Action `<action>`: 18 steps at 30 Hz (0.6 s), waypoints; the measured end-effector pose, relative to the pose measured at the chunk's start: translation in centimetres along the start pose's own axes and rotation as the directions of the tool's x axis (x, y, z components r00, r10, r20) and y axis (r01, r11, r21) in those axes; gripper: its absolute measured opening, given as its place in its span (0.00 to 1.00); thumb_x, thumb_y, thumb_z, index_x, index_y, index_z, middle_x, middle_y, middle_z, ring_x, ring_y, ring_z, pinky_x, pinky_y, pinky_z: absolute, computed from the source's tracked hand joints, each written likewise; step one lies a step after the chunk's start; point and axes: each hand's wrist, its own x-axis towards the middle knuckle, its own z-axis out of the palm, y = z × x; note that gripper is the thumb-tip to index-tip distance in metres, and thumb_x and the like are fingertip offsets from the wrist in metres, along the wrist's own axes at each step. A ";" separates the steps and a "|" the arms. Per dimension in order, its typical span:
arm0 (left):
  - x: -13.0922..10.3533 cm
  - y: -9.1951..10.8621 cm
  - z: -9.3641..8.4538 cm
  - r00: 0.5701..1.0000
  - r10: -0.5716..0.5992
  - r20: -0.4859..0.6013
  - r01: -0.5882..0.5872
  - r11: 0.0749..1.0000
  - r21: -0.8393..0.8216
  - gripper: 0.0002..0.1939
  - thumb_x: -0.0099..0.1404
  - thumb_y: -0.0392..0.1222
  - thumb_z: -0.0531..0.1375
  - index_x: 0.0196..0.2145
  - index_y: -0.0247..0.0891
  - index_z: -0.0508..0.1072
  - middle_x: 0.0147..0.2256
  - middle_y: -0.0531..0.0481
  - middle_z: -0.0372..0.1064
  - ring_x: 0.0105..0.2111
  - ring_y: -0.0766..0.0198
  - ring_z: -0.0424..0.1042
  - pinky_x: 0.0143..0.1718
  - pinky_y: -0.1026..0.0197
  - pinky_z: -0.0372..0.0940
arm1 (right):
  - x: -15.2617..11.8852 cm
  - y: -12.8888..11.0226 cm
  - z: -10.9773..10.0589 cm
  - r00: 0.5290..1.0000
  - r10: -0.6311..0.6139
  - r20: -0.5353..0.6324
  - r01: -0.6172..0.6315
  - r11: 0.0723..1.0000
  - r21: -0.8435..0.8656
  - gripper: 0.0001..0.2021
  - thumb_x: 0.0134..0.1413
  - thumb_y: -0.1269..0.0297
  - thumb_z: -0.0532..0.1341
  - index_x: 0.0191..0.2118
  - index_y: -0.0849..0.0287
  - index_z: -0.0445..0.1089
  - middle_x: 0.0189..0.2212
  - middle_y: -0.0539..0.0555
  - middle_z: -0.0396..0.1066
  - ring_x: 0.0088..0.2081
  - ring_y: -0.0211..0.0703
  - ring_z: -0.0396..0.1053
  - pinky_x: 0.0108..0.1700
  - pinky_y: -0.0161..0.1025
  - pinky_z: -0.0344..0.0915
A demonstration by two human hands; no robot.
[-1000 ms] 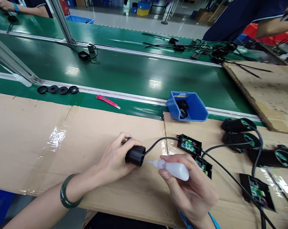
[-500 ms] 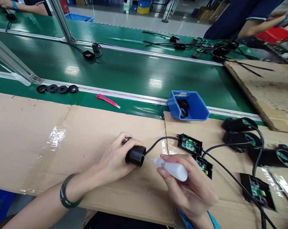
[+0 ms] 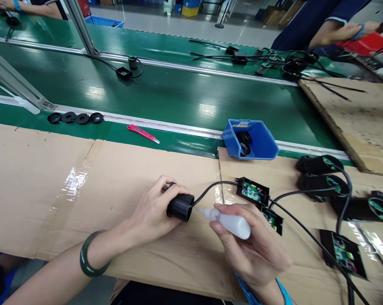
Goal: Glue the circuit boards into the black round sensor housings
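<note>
My left hand (image 3: 158, 209) is wrapped round a black cylindrical housing (image 3: 181, 207), its open end turned to the right. From that end a black cable (image 3: 212, 186) curves to a black box with a green circuit board (image 3: 253, 190). Between thumb and fingers, my right hand (image 3: 253, 248) grips a white squeeze bottle (image 3: 232, 224), its thin nozzle pointing left at the housing's rim. Whether the tip touches the rim I cannot tell. Behind my right hand lies a second board box (image 3: 274, 221), partly hidden.
Beyond the cardboard are a blue bin (image 3: 261, 142) with black parts, a red utility knife (image 3: 143, 133) and several black rings (image 3: 82, 118). More black housings (image 3: 320, 165) with cables lie at the right. A co-worker's arm (image 3: 334, 36) shows across the green conveyor (image 3: 166, 93).
The squeeze bottle and my right hand have shifted very slightly, the nozzle a little off to the right. On the conveyor, a cabled box moved right. The co-worker's arm at upper right moved left.
</note>
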 end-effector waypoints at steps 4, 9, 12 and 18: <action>0.0 -0.1 0.1 0.999 0.033 -0.031 -0.033 0.999 -0.004 0.24 0.55 0.27 0.65 0.47 0.44 0.70 0.46 0.48 0.64 0.48 0.57 0.71 0.46 0.57 0.71 | -0.4 -0.2 -0.2 0.999 0.037 0.020 -0.038 0.998 0.059 0.13 0.54 0.74 0.65 0.45 0.57 0.70 0.32 0.54 0.75 0.31 0.44 0.72 0.29 0.39 0.69; -0.1 -0.2 0.3 0.995 0.077 -0.069 -0.078 0.997 -0.007 0.26 0.53 0.23 0.63 0.47 0.44 0.69 0.47 0.48 0.63 0.47 0.58 0.71 0.46 0.58 0.70 | -1.4 -0.2 -0.5 0.989 0.148 0.023 -0.149 0.974 0.173 0.11 0.55 0.73 0.65 0.44 0.57 0.71 0.32 0.54 0.74 0.32 0.44 0.72 0.29 0.39 0.70; -0.2 -0.3 0.6 0.987 0.120 -0.107 -0.121 0.993 0.003 0.24 0.56 0.24 0.60 0.47 0.44 0.68 0.48 0.46 0.62 0.48 0.57 0.70 0.46 0.56 0.70 | -1.7 -0.2 -0.2 0.952 0.304 -0.033 -0.278 0.906 0.319 0.09 0.57 0.72 0.64 0.44 0.57 0.73 0.34 0.55 0.73 0.31 0.43 0.73 0.25 0.36 0.69; -0.2 -0.5 1.4 0.980 -0.188 -0.069 0.155 0.930 -0.332 0.27 0.48 0.33 0.72 0.43 0.42 0.65 0.43 0.48 0.67 0.45 0.55 0.71 0.44 0.53 0.68 | -1.8 -0.3 0.7 0.889 0.409 -0.205 -0.237 0.796 0.558 0.08 0.60 0.72 0.62 0.44 0.56 0.72 0.36 0.55 0.71 0.27 0.41 0.73 0.19 0.35 0.70</action>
